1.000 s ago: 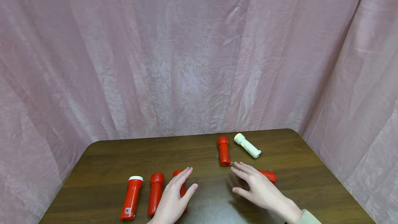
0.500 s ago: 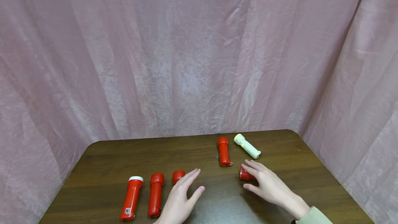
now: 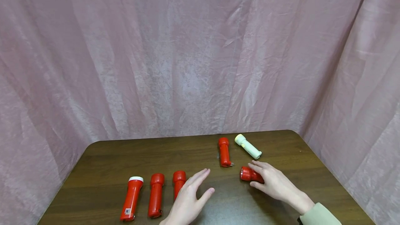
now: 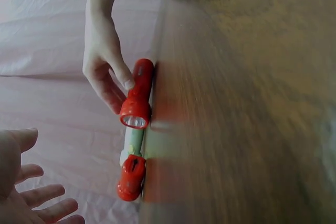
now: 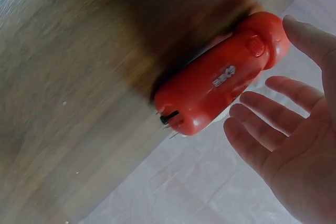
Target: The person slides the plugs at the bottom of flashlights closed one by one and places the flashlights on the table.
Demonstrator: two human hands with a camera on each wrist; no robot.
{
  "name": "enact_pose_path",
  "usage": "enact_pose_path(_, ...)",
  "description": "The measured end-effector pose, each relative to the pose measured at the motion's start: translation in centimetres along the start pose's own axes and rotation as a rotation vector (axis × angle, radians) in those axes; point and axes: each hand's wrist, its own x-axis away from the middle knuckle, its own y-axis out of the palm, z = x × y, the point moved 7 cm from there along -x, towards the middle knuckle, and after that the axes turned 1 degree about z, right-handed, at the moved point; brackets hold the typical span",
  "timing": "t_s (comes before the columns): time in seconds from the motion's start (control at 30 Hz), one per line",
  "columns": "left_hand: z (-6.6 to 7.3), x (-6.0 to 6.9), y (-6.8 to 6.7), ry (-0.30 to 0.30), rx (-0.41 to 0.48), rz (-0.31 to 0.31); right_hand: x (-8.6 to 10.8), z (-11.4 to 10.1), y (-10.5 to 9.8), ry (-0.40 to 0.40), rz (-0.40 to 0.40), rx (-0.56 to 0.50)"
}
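My right hand point(image 3: 275, 182) is spread above a red flashlight point(image 3: 248, 173) lying crosswise on the table, its lens end to the left. In the right wrist view, the fingers point(image 5: 281, 114) are loosely extended beside this flashlight's body point(image 5: 210, 85), with the thumb close to its head; I cannot tell whether they touch. My left hand point(image 3: 190, 199) hovers with fingers straight and thumb apart, holding nothing. It partly hides another red flashlight point(image 3: 179, 181). Further left lie a plain red flashlight point(image 3: 156, 195) and a red flashlight with a white rim point(image 3: 132, 197).
Toward the back lie a smaller red flashlight point(image 3: 224, 152) and a pale green flashlight point(image 3: 248, 147), angled. The brown wooden table point(image 3: 125, 155) ends at a pink curtain point(image 3: 187, 61) behind and at the sides.
My right hand has shifted rightward, uncovering the lens end of the crosswise red flashlight. My left hand has drifted right, still open. The flashlights look unmoved.
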Motion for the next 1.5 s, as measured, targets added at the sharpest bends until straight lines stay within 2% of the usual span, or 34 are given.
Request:
enact_pose_path(0.13, 0.3, -0.1, 0.3, 0.008, 0.005, -0.005, -0.2, 0.4, 0.1, 0.011, -0.028, 0.002)
enact_pose_path(0.5, 0.9, -0.5, 1.2, -0.004, 0.039, -0.044, -0.4, 1.0, 0.7, -0.021, -0.082, 0.018)
enact_pose_path(0.77, 1.4, -0.6, 1.4, 0.021, 0.028, -0.03, -0.6, 1.0, 1.0, -0.037, -0.134, 0.018)
enact_pose_path(1.17, 2.1, -0.8, 2.2, 0.071, 0.036, -0.027, -1.0, 0.9, 0.9, -0.076, -0.115, 0.063)
enact_pose_path(1.5, 2.5, -0.7, 2.4, 0.1, 0.021, -0.018, -0.8, 0.8, 0.5, -0.07, -0.112, 0.053)
